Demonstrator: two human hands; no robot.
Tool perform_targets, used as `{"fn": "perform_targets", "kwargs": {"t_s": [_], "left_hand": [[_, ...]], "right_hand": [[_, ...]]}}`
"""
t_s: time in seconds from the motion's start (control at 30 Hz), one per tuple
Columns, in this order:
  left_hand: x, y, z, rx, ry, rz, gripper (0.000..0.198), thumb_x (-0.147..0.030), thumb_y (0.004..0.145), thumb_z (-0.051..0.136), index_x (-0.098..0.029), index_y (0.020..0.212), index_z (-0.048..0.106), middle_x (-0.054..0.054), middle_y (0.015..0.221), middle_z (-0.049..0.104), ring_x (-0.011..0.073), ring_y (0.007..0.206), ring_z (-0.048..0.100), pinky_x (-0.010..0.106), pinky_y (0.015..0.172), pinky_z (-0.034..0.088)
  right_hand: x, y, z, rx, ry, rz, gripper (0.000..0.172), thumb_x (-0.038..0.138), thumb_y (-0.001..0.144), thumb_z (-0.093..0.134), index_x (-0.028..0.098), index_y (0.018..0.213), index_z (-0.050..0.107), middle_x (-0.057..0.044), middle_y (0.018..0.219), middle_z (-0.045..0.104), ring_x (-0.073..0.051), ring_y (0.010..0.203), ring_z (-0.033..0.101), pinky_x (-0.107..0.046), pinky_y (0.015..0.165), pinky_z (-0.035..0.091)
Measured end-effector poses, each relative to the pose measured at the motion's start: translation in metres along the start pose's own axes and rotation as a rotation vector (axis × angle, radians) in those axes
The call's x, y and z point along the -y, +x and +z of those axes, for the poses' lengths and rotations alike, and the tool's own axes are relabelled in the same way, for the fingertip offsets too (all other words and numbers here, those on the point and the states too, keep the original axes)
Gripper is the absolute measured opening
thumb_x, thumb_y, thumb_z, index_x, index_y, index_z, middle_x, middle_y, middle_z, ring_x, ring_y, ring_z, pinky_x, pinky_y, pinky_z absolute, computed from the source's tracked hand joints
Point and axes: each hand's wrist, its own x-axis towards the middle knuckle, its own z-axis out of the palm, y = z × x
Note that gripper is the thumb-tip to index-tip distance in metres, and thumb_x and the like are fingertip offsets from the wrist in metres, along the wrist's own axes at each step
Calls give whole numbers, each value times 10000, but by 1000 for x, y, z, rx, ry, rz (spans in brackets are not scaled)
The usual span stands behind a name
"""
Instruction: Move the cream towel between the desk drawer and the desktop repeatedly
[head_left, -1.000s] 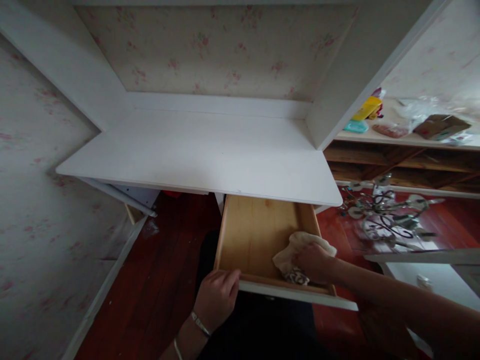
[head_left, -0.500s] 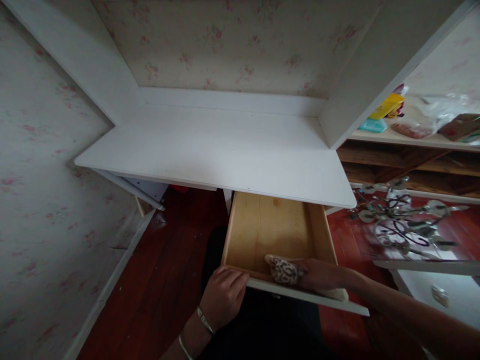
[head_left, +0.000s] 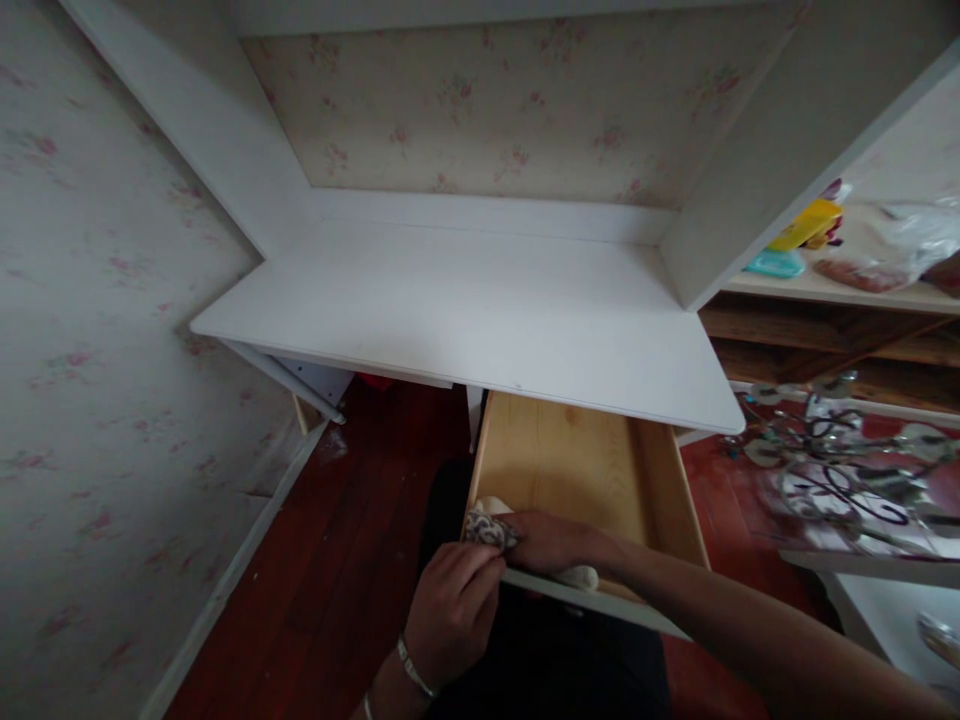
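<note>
Wooden drawer [head_left: 585, 470] stands pulled out from under the front edge of the white desktop [head_left: 465, 320]; its rear part sits beneath that overhang and its white front panel runs slantwise across the lower middle of the view. The drawer bottom shows as bare pale wood from the back to the right side wall. Left of the drawer, dark red floorboards [head_left: 337, 560] lie open as far as the skirting of the flowered wall [head_left: 112, 350]. Right of it, a scrolled metal fitting [head_left: 832, 470] lies on the floor near the drawer's side, below a wooden shelf unit [head_left: 825, 290]. Right hand [head_left: 551, 540] reaches in across the front panel, fingers closed around a patterned cloth [head_left: 487, 525] – the cloth is bunched in the front left corner of the drawer, pressed against the inside of the front panel, with a pale fold showing under the palm. Left hand [head_left: 454, 610], a bracelet [head_left: 414, 668] at the wrist, sits just below, fingers curled over the left end of the front panel – clenched on the drawer, knuckles close beside the cloth.
</note>
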Motion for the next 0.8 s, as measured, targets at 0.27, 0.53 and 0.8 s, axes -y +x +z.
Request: {"fn": "perform_targets", "kwargs": {"t_s": [0.27, 0.53, 0.8], "left_hand": [[25, -6, -2, 52, 93, -106, 251, -119, 896, 485, -201, 1081, 635, 65, 1021, 682, 210, 963, 625, 386, 859, 527], [19, -11, 6, 125, 30, -85, 251, -91, 871, 491, -202, 1051, 626, 58, 945, 682, 203, 864, 633, 381, 788, 536], [17, -17, 8, 95, 6, -109, 266, -87, 874, 481, -209, 1067, 618, 65, 974, 667, 205, 898, 621, 392, 817, 525]], "right_hand": [[-41, -6, -25, -315, 515, 259, 331, 319, 770, 581, 155, 1044, 669, -76, 1002, 714, -235, 893, 652, -318, 783, 513], [-49, -5, -39, -692, 817, 373, 389, 309, 783, 591, 170, 1146, 599, -68, 920, 722, -238, 797, 673, -315, 673, 533], [2, 65, 11, -601, 1383, 397, 180, 286, 834, 551, 180, 974, 591, -49, 789, 689, -206, 685, 658, -324, 642, 543]]}}
